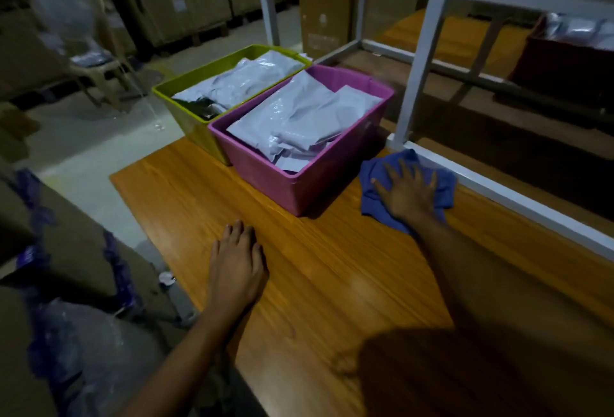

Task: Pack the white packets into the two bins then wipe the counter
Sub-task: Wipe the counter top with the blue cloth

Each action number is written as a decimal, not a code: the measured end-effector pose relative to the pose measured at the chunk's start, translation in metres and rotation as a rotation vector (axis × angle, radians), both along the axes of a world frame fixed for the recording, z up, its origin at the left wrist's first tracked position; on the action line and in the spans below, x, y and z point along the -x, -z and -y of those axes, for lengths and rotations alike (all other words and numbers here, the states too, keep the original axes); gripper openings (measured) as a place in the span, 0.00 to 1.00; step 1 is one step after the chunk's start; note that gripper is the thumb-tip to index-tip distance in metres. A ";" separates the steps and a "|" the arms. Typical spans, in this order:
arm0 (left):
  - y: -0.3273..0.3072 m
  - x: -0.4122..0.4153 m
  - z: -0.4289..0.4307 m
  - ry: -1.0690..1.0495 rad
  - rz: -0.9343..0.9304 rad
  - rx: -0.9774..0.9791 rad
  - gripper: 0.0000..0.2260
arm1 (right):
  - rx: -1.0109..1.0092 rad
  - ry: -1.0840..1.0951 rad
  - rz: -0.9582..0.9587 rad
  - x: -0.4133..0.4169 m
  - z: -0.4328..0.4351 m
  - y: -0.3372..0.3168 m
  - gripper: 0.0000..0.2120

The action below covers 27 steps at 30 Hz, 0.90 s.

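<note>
The right grip (407,189) is released: fingers straight and spread, palm pressing a blue cloth (371,199) flat on the bench (332,270), just beside the pink bin (292,194). The left grip (237,264) is also released, palm down on bare wood. The pink bin holds white packets (309,117); so does the green bin (189,114), which touches it behind. A white frame post (420,68) stands just past the cloth.

The wooden counter (332,284) bears a green bin (194,129), pink bin (282,186) and blue cloth (371,199).
</note>
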<state>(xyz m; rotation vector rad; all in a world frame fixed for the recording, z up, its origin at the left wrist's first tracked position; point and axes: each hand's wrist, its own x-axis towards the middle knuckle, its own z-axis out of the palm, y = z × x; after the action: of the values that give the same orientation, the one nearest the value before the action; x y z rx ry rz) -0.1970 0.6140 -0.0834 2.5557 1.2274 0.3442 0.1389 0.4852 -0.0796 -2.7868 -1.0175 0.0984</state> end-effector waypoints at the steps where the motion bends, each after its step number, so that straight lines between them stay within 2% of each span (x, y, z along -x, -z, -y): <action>1: -0.002 0.002 0.001 -0.029 0.016 0.004 0.21 | -0.006 -0.003 0.004 0.012 -0.001 -0.001 0.30; 4: -0.007 0.012 -0.002 -0.109 0.052 0.020 0.19 | -0.075 -0.120 0.052 0.075 0.005 0.004 0.29; 9: -0.009 0.038 -0.033 -0.162 0.012 0.029 0.19 | -0.111 -0.317 0.069 0.194 0.004 0.006 0.30; 15: -0.009 0.070 -0.092 -0.102 -0.059 0.114 0.30 | -0.106 -0.659 0.071 0.264 -0.029 -0.003 0.29; 21: -0.010 0.083 -0.154 -0.084 -0.023 0.133 0.29 | -0.033 -0.497 -0.003 0.272 -0.091 -0.005 0.30; 27: -0.006 0.082 -0.239 -0.122 -0.106 0.093 0.28 | -0.028 -0.596 0.039 0.279 -0.160 0.000 0.31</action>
<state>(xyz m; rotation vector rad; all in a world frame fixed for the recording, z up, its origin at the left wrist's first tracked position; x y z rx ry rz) -0.2790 0.8530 -0.0777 2.4541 1.4064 0.1738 -0.1402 0.6449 -0.0798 -2.3729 -1.8042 0.1031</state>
